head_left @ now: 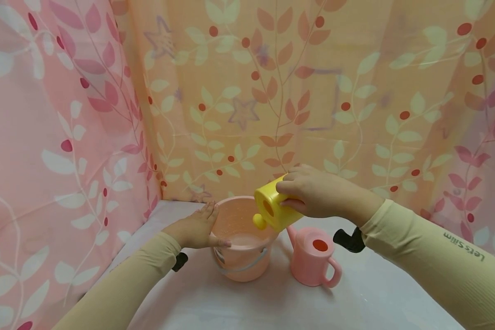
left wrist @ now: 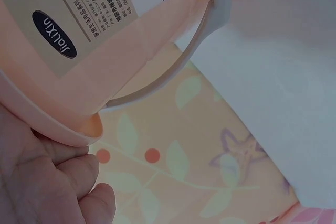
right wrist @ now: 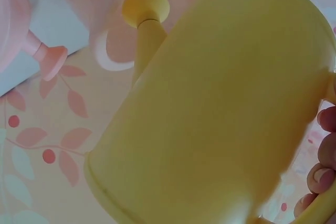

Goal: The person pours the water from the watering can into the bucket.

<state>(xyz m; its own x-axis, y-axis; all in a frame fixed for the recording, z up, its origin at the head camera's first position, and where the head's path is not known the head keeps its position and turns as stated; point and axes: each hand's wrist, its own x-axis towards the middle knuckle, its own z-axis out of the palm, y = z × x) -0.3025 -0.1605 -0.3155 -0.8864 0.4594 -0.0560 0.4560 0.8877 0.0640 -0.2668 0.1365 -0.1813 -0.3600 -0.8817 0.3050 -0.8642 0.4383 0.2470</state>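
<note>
In the head view my right hand grips a yellow watering can by its handle. The can is tipped over the right side of a peach bucket, its round spout head pointing down into the opening. The right wrist view shows the can's body and curled fingers at its handle. My left hand rests on the bucket's left rim with fingers extended and thumb along the near edge. Its fingertips show past the rim in the left wrist view. Any water stream is too faint to make out.
A pink watering can stands upright just right of the bucket, its handle toward me. The bucket's grey bail handle hangs down in front. Leaf-patterned curtains rise behind and at the left of the white tabletop.
</note>
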